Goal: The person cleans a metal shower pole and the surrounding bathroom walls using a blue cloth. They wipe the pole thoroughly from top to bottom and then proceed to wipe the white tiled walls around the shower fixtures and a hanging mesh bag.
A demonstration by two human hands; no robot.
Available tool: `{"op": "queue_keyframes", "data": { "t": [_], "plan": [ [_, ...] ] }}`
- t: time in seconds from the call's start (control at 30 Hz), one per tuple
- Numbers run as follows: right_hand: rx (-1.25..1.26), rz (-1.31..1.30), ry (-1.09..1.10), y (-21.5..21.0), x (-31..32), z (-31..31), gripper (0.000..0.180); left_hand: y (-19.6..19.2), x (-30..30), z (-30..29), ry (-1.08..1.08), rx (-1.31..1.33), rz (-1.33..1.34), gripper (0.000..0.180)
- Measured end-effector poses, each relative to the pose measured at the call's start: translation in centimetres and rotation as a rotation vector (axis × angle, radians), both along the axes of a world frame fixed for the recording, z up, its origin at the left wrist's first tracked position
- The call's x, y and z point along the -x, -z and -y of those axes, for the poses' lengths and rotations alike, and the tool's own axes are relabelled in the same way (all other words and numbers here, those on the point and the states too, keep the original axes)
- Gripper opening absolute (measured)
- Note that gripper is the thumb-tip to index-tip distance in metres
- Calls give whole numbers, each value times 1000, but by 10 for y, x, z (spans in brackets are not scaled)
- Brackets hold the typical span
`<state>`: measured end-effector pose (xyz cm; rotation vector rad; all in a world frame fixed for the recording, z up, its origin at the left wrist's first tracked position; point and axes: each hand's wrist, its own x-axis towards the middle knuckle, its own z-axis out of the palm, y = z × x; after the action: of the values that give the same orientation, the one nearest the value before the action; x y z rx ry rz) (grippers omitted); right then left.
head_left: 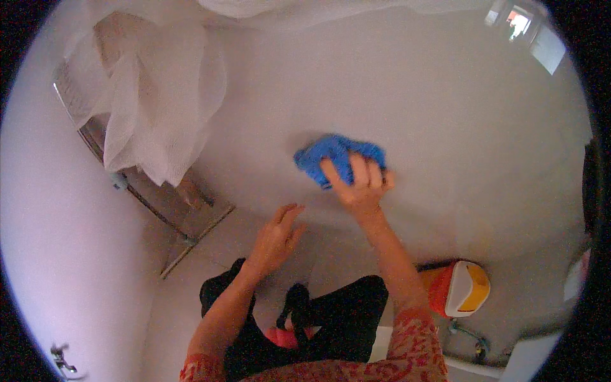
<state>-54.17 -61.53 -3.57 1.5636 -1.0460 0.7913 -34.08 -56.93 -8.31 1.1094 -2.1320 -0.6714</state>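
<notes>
My right hand (364, 184) grips a crumpled blue cloth (328, 155), its fingers spread over the fabric. The cloth is pressed against a wide pale, smooth surface (407, 95) in front of me, which looks like a wall. My left hand (276, 234) hangs lower and to the left, holding nothing. Its fingers are slightly bent and apart, and it appears to be clear of the cloth. Both forearms reach up from the lower edge, out of patterned reddish sleeves.
On the left, sheer white fabric (159, 95) drapes over a metal rod frame (149, 207). A red, white and yellow container (459, 290) stands at the lower right, near a hose-like fitting (471, 334). A tap (62, 361) sticks out at the lower left. Dark-clothed legs (344, 312) are below me.
</notes>
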Motion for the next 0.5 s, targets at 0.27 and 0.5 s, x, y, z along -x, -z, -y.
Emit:
{"op": "queue_keyframes", "data": {
  "t": [0.27, 0.5],
  "plan": [
    [-351, -285, -91, 42, -9, -59, 41, -23, -14, -67, -72, 44, 33, 34],
    [-273, -227, -119, 23, -22, -78, 36, -33, -25, -103, -95, -4, 27, 35]
  ]
}}
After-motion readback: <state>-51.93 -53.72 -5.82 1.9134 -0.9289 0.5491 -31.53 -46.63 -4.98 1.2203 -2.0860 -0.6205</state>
